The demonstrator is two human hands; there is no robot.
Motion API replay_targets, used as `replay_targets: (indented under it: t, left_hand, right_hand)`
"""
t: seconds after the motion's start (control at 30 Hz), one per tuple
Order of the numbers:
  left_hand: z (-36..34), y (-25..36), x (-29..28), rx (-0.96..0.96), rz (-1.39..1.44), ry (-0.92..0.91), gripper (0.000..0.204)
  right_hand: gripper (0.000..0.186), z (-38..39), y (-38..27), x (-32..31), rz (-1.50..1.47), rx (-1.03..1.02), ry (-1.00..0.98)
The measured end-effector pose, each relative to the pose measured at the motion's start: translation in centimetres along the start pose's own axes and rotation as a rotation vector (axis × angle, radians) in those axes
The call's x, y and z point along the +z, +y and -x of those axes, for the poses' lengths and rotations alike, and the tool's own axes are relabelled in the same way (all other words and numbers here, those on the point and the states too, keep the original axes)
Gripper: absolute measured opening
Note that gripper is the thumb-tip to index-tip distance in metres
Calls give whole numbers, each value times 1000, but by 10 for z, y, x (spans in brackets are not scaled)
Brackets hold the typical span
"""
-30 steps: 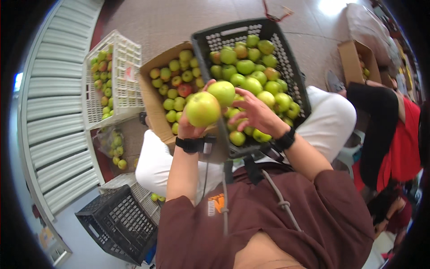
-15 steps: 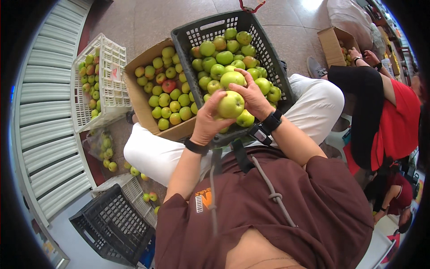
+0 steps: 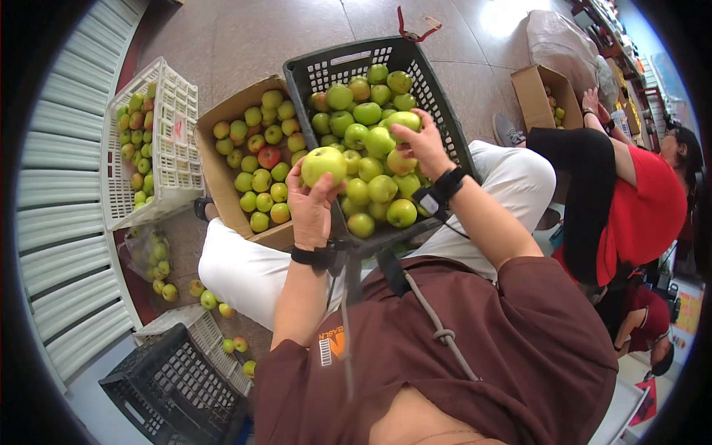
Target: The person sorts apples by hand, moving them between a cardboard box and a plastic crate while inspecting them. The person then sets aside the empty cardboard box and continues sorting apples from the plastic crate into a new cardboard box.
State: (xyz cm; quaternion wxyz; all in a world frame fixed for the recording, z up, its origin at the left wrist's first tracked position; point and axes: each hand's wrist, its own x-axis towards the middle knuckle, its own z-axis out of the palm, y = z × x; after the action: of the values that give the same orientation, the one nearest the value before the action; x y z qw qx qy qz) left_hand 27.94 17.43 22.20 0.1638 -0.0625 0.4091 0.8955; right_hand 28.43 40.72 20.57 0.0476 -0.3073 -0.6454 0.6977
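My left hand is closed around a large yellow-green apple, held up by the seam between a cardboard box and a dark crate. In my right hand, above the crate, is another green apple, gripped between fingers and thumb. The dark plastic crate stands between my knees and holds many green apples, some with a red blush. Touching its left side is the open cardboard box, with smaller yellow-green apples and one redder apple inside.
At left stands a white crate of apples; a clear bag of apples lies below it. Loose apples dot the floor near an empty black crate. Red-handled pruners lie beyond the dark crate. A co-worker in red sits right, by a carton.
My hands have moved apart. The left has carried its apple left toward the cardboard box; the right has shifted slightly right and up with its apple. The view has shifted a little.
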Motion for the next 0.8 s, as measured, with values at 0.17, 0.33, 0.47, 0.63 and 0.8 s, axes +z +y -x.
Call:
replay_targets:
  t: [0.17,0.33,0.47,0.63,0.8]
  left_hand:
    - [-9,-1,-19,-74,127,77,44]
    - [-8,-9,-19,-146,150,140,45]
    - [-14,-13,-11,-146,128,184,49]
    - [-6,-9,-18,-79,78,194,50]
    - [-8,-18,-11,-146,-23,-109,51]
  right_hand:
    - [70,-69,11,-8,556,-47,135]
    - [65,-115,37,-13,603,-14,102]
    - [41,-124,53,-29,721,-99,116]
    - [42,-2,-2,52,251,-170,-283]
    - [45,32,-11,70,145,48,-552]
